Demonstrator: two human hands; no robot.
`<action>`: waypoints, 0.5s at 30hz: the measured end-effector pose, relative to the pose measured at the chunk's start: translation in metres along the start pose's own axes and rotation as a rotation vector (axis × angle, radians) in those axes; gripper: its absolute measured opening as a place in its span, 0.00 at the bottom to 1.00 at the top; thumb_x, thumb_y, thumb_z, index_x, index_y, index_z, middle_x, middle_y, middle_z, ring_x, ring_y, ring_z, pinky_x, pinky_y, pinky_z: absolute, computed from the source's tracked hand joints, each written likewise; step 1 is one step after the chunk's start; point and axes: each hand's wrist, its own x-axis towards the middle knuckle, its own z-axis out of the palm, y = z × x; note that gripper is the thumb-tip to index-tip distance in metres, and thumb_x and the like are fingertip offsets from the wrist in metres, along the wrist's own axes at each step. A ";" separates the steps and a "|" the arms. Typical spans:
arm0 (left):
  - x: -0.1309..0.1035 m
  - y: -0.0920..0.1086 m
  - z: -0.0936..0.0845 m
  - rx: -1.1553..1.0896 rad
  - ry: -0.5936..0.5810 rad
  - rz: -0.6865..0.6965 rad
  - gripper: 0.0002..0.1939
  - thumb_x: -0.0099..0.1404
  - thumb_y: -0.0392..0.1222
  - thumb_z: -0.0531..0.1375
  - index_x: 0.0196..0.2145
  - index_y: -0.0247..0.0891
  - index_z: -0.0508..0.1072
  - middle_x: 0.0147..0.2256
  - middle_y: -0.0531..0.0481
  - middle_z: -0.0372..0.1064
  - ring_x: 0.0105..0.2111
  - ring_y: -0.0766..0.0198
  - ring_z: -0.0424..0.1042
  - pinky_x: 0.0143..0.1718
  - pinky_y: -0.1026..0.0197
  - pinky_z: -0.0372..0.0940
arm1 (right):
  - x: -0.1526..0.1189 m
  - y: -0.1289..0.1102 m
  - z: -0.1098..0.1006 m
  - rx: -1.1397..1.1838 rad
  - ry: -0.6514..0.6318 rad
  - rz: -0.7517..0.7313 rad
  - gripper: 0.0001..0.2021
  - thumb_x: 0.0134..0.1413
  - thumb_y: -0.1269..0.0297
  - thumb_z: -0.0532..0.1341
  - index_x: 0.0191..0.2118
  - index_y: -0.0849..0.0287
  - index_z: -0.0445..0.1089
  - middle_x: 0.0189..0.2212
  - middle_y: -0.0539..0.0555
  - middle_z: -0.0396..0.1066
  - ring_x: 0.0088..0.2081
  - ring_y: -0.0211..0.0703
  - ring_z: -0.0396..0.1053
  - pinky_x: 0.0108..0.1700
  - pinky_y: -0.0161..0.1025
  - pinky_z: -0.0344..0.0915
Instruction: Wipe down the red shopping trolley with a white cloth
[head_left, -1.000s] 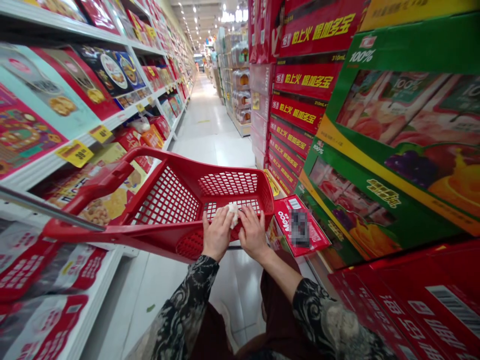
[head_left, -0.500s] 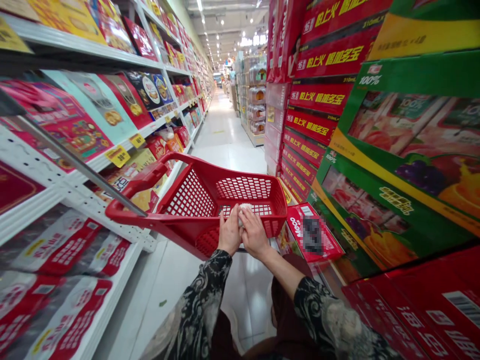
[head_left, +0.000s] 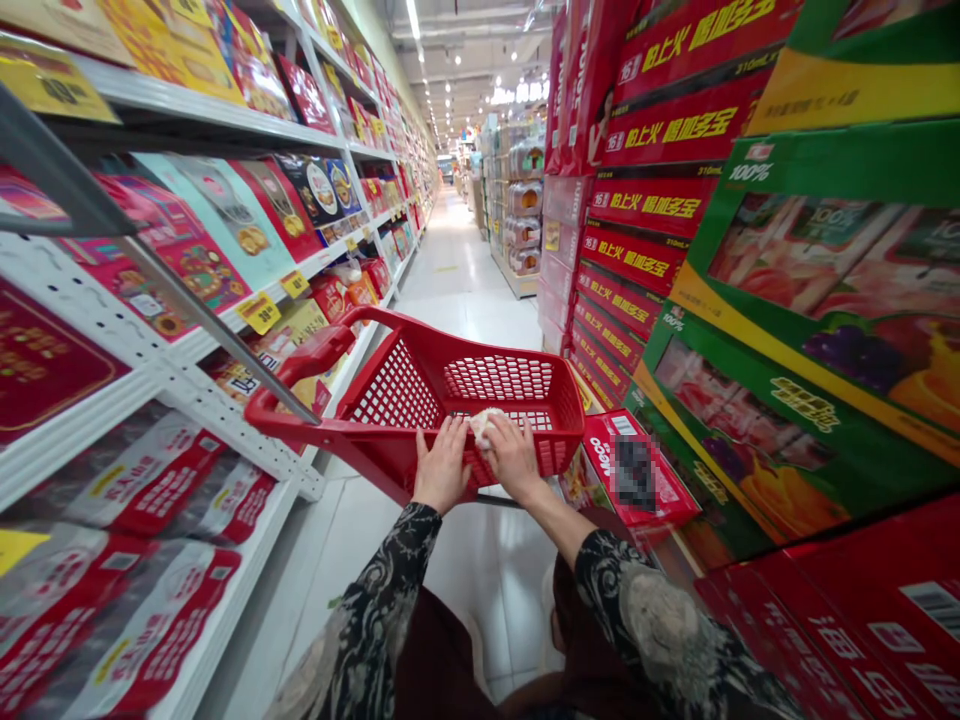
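A red plastic shopping basket cart (head_left: 360,440) with mesh walls stands in front of me, its handle to the left. My right hand (head_left: 514,460) holds a crumpled white cloth (head_left: 486,425) between its fingers, over the near rim of the basket. To its left, my left hand (head_left: 442,468) rests at the same rim with its fingers stretched out and nothing visible in it. The two hands are slightly apart. What lies under the palms is hidden.
Shelves with boxed and bagged goods (head_left: 176,72) run along the left. Stacked red drink cartons (head_left: 656,200) and green juice boxes (head_left: 817,270) rise on the right. A red box (head_left: 600,450) lies low beside the basket. A metal pole (head_left: 217,325) crosses at left.
My hands, earlier together around the white cloth, have parted. The left hand has moved left and opened, while the cloth stays in the right hand. The view has shifted slightly.
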 end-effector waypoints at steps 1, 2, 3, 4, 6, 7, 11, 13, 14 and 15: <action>0.000 -0.001 -0.001 0.021 0.002 -0.012 0.30 0.56 0.35 0.50 0.57 0.35 0.54 0.59 0.41 0.52 0.60 0.55 0.49 0.59 0.35 0.33 | -0.004 0.009 -0.004 -0.011 0.013 -0.010 0.09 0.54 0.69 0.53 0.41 0.56 0.66 0.53 0.55 0.63 0.56 0.46 0.55 0.58 0.55 0.39; 0.000 -0.002 -0.002 0.037 0.002 -0.020 0.29 0.56 0.35 0.50 0.57 0.36 0.55 0.59 0.42 0.53 0.60 0.55 0.49 0.58 0.34 0.32 | -0.009 0.021 -0.010 -0.026 0.028 -0.012 0.09 0.54 0.70 0.53 0.40 0.56 0.67 0.53 0.56 0.63 0.55 0.46 0.56 0.58 0.55 0.39; -0.001 -0.002 -0.003 0.049 0.000 -0.024 0.28 0.57 0.36 0.49 0.57 0.36 0.56 0.59 0.42 0.53 0.60 0.55 0.49 0.58 0.34 0.32 | -0.015 0.033 -0.016 -0.045 0.046 -0.002 0.09 0.54 0.70 0.53 0.40 0.56 0.67 0.52 0.56 0.63 0.55 0.46 0.56 0.58 0.54 0.40; -0.001 -0.002 -0.003 0.057 -0.002 -0.030 0.28 0.57 0.36 0.49 0.56 0.36 0.57 0.59 0.43 0.53 0.60 0.54 0.49 0.58 0.34 0.32 | -0.022 0.047 -0.023 -0.067 0.066 0.018 0.10 0.54 0.71 0.52 0.40 0.57 0.67 0.52 0.56 0.64 0.54 0.47 0.57 0.58 0.54 0.40; -0.002 0.000 -0.004 0.068 -0.003 -0.043 0.27 0.57 0.37 0.49 0.56 0.36 0.57 0.59 0.43 0.53 0.60 0.54 0.49 0.58 0.35 0.33 | -0.035 0.072 -0.036 -0.120 0.109 0.074 0.11 0.53 0.72 0.52 0.40 0.57 0.67 0.51 0.57 0.64 0.53 0.47 0.58 0.57 0.54 0.42; -0.002 0.002 -0.004 0.071 -0.005 -0.050 0.28 0.57 0.37 0.49 0.56 0.36 0.57 0.59 0.43 0.53 0.60 0.54 0.49 0.59 0.35 0.33 | -0.040 0.082 -0.041 -0.148 0.126 0.103 0.12 0.52 0.72 0.52 0.42 0.57 0.67 0.51 0.57 0.65 0.52 0.48 0.59 0.56 0.53 0.43; -0.001 0.008 -0.003 0.074 -0.011 -0.078 0.28 0.57 0.38 0.49 0.57 0.34 0.57 0.59 0.42 0.51 0.60 0.54 0.48 0.59 0.35 0.33 | -0.048 0.089 -0.042 -0.220 0.129 0.137 0.20 0.51 0.73 0.53 0.51 0.57 0.62 0.53 0.59 0.62 0.53 0.50 0.57 0.55 0.53 0.47; -0.001 0.009 -0.004 0.077 -0.013 -0.081 0.28 0.58 0.38 0.49 0.57 0.34 0.56 0.60 0.42 0.50 0.60 0.53 0.48 0.58 0.34 0.34 | -0.043 0.075 -0.031 -0.216 0.101 0.095 0.22 0.51 0.73 0.53 0.53 0.56 0.61 0.54 0.60 0.59 0.55 0.50 0.55 0.55 0.53 0.46; -0.001 0.009 -0.004 0.080 -0.015 -0.074 0.28 0.58 0.38 0.50 0.57 0.34 0.56 0.59 0.42 0.51 0.60 0.53 0.48 0.58 0.34 0.34 | -0.039 0.066 -0.025 -0.207 0.090 0.068 0.22 0.51 0.73 0.53 0.53 0.56 0.62 0.55 0.59 0.59 0.56 0.50 0.54 0.56 0.53 0.46; -0.001 0.008 -0.005 0.083 -0.018 -0.067 0.28 0.58 0.38 0.49 0.57 0.35 0.56 0.59 0.42 0.51 0.60 0.53 0.48 0.58 0.34 0.34 | -0.035 0.059 -0.020 -0.198 0.086 0.043 0.22 0.51 0.73 0.53 0.53 0.55 0.62 0.55 0.59 0.59 0.56 0.50 0.54 0.56 0.54 0.45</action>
